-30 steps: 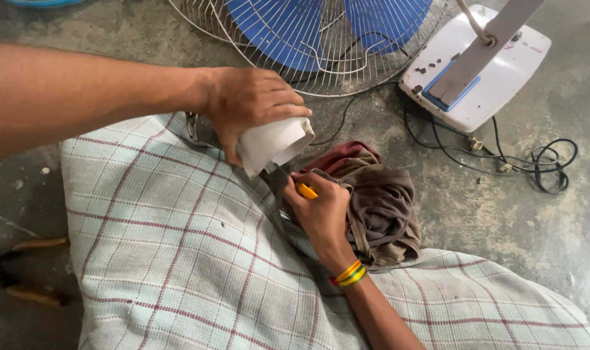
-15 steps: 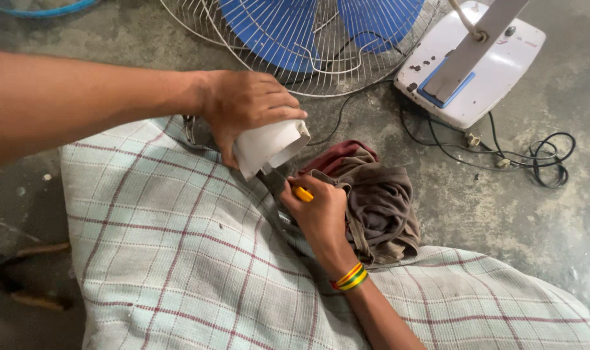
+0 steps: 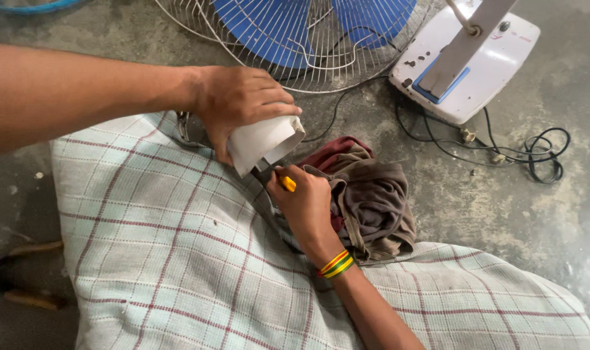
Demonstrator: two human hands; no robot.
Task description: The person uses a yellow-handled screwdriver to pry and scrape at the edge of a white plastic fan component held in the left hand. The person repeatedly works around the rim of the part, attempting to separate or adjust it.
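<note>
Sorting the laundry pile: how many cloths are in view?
2: a large pale checked cloth spread across the lap, and a crumpled brown-and-maroon rag on the concrete floor beside the right hand. More may be hidden.

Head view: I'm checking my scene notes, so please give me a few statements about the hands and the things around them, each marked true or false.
1. The left hand grips a white housing. True.
2. The right hand holds a tool with a red handle. False: the visible handle is yellow.
3. The fan blades behind the wire guard are blue. True.
4. The rags lie left of the left hand. False: they lie beside the right hand, towards the right.
5. A checked cloth lies under both hands. True.
</note>
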